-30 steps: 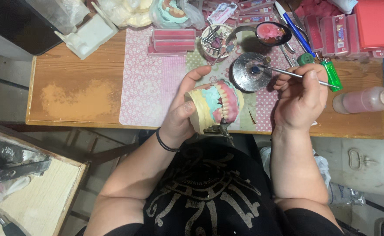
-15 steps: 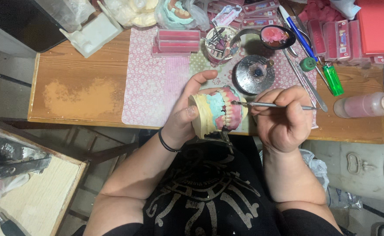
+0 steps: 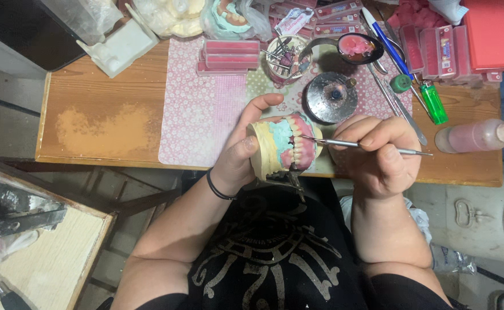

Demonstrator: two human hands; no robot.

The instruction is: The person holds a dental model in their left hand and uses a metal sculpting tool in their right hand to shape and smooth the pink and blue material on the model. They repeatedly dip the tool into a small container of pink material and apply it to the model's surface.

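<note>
My left hand [image 3: 241, 150] grips a dental model [image 3: 283, 148]: cream plaster base, teal and pink wax, a row of white teeth, held over the table's near edge. My right hand [image 3: 379, 155] holds a thin metal wax tool [image 3: 360, 144] like a pen, its tip touching the pink gum by the teeth. Just beyond the model sits a round metal burner [image 3: 333, 96] on a flowered pink mat [image 3: 206, 115].
A wooden table [image 3: 102, 126] carries a cup of small tools [image 3: 283, 59], a spoon with pink wax [image 3: 356, 47], pink tooth trays [image 3: 230, 56], a green lighter [image 3: 434, 103], a pink bottle [image 3: 475, 135], red boxes [image 3: 493, 34] and a white holder [image 3: 120, 47].
My right hand drew the tool back from the burner to the model; its tip now rests on the gum. The model has tilted slightly toward the right hand.
</note>
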